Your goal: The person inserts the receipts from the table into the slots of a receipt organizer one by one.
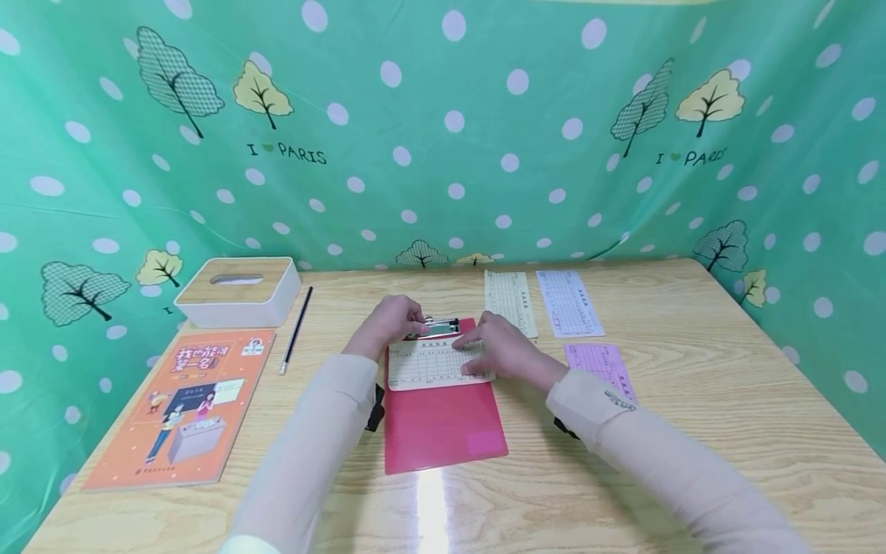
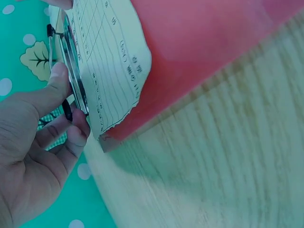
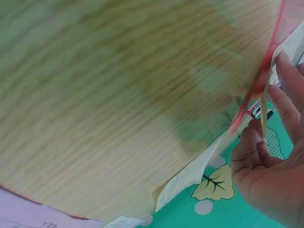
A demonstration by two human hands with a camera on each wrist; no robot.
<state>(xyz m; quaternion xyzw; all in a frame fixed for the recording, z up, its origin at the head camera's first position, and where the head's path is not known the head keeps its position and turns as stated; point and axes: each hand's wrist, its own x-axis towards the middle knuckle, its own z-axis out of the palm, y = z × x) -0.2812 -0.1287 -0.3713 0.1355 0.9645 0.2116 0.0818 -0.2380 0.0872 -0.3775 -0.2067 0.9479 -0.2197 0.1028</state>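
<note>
A red clipboard (image 1: 443, 431) lies on the table with a cream printed form (image 1: 429, 365) across its upper part. My left hand (image 1: 393, 322) pinches the metal clip (image 1: 440, 328) at the clipboard's top; in the left wrist view the thumb and fingers of the left hand (image 2: 42, 137) are on the clip (image 2: 71, 71), beside the form's torn edge (image 2: 118, 71). My right hand (image 1: 501, 346) holds the form's right end, fingers spread over it. In the right wrist view the right hand (image 3: 270, 166) has the form's edge (image 3: 265, 107) between thumb and fingers.
On the left are an orange book (image 1: 187, 408), a pencil (image 1: 296, 331) and a wood-topped tissue box (image 1: 238, 292). Right of the clipboard lie a cream form (image 1: 508, 300), a white-blue form (image 1: 569, 304) and a pink form (image 1: 601, 369). A green dotted curtain (image 1: 450, 154) hangs behind the table.
</note>
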